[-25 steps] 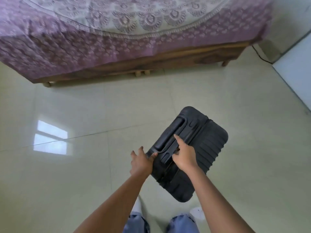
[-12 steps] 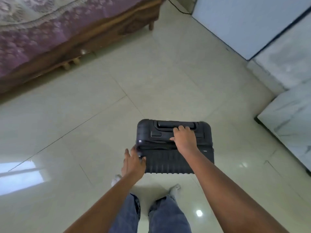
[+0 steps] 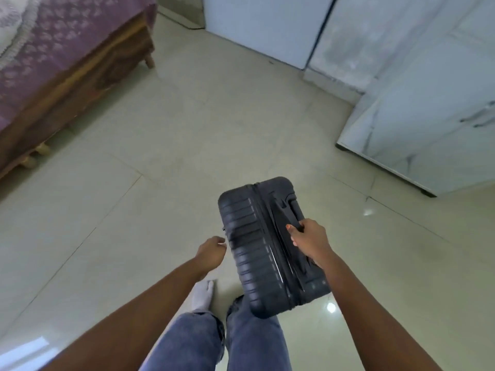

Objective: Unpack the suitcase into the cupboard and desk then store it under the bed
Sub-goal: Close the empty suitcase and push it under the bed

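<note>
1. No writing or brand can be read on anything.
2. The bed (image 3: 53, 76) at far left is cut off by the frame edge.
3. The left hand (image 3: 210, 251) hangs just beside the suitcase (image 3: 265, 247), fingers loosely curled and holding nothing.
4. The suitcase, closed, is over the floor (image 3: 160, 156) in front of the legs, partly blurred.
5. The right hand (image 3: 310, 241) grips its handle, fingers curled around it.
6. A white cupboard (image 3: 428, 129) stands at right, cut off.
</note>
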Demonstrator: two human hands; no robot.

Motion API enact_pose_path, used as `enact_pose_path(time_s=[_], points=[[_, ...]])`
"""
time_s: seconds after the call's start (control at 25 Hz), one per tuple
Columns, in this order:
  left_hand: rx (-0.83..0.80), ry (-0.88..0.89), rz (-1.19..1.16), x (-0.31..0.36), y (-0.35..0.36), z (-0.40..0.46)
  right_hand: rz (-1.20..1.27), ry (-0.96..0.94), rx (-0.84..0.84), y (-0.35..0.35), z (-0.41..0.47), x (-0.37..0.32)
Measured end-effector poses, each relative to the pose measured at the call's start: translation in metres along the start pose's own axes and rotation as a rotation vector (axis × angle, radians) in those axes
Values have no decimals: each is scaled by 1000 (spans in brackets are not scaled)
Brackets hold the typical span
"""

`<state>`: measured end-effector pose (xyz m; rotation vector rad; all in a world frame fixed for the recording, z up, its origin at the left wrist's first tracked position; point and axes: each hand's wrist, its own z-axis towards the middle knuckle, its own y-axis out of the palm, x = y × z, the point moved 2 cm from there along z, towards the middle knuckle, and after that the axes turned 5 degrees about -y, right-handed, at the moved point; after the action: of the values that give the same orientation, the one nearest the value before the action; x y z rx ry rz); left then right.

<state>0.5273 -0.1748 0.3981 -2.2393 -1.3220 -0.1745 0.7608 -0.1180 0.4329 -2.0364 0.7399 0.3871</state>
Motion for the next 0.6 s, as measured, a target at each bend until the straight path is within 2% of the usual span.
enact_pose_path(time_s=[0.12,0.24,0.4,0.6], points=[[-87,180,133,56,10,-44,236,89,219,-52,-63,11],[-147,333,171,121,23,-86,396,163,534,-123,-120,23],[-208,547,260,215,82,-156,533,206,902,-222,-200,66],[-350,739,254,323,171,-235,602,163,1119,-329,-252,121]])
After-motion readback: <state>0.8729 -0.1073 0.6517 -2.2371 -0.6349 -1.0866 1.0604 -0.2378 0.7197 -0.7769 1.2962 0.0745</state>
